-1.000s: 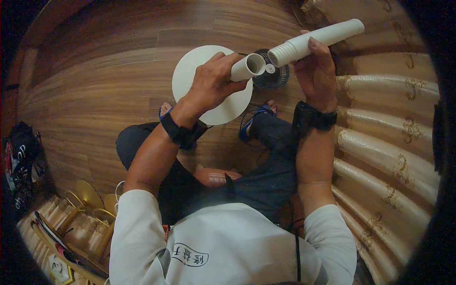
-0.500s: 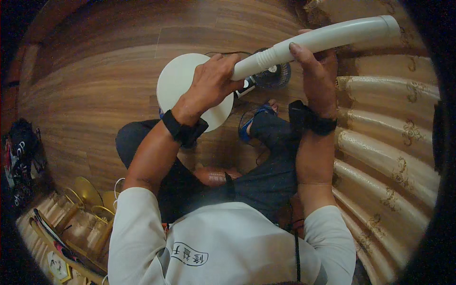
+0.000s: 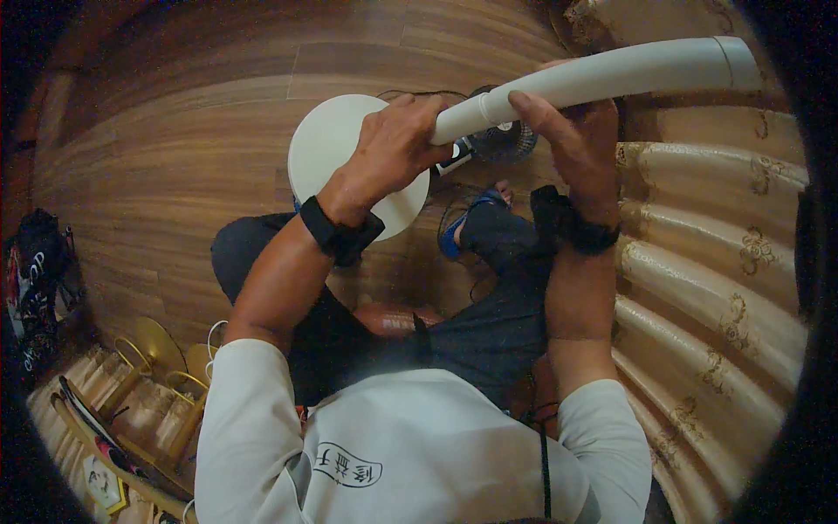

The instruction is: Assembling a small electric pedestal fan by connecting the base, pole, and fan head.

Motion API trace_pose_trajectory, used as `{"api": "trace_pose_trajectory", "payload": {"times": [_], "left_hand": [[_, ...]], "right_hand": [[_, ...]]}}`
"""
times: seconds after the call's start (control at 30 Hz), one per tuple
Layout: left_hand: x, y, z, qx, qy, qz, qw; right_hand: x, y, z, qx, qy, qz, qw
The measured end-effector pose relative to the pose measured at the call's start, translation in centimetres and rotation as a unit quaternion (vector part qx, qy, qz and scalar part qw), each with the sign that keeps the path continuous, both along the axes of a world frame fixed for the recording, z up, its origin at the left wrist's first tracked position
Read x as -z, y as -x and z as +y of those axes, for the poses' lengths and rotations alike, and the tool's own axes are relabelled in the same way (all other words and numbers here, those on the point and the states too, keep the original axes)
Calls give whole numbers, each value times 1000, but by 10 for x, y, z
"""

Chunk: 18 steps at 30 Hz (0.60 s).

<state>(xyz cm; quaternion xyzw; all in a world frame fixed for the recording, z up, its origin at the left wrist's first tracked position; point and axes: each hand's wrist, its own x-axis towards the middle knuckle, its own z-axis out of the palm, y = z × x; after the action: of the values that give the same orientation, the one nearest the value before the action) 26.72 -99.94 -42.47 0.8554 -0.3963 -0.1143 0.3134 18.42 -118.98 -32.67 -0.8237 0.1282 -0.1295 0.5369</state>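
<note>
A long pale grey-white tube (image 3: 611,77) slants up to the right in front of me. It has a narrower near part and a thicker far part, with a raised ring between them. My left hand (image 3: 394,144) is closed round its narrow near end. My right hand (image 3: 578,144) grips the thicker part just beyond the ring, its thumb on top and its fingers mostly hidden. Below my left hand is a round white disc-shaped top (image 3: 336,144). A dark round object (image 3: 511,144) with a ribbed edge sits partly behind the tube.
Gold-patterned curtains (image 3: 698,236) hang in folds along the right. To the lower left stands a gold-coloured metal rack (image 3: 153,393), with a dark bag (image 3: 39,271) beyond it. My foot in a blue sandal (image 3: 454,236) rests on the wood floor (image 3: 201,157).
The tube's far end has shifted right and slightly down. My right hand now sits closer to the joint, and the ribbed section seen there before no longer shows.
</note>
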Motion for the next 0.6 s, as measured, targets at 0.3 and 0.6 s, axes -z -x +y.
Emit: {"api": "trace_pose_trajectory", "payload": {"times": [0.3,0.6], "left_hand": [[0,4,0,1,15,-4,1000],[0,0,-2,11,12,6,1000]], "right_hand": [[-3,2,6,18,-10,44,999],[4,6,-25,-54,-158,-74,983]]}}
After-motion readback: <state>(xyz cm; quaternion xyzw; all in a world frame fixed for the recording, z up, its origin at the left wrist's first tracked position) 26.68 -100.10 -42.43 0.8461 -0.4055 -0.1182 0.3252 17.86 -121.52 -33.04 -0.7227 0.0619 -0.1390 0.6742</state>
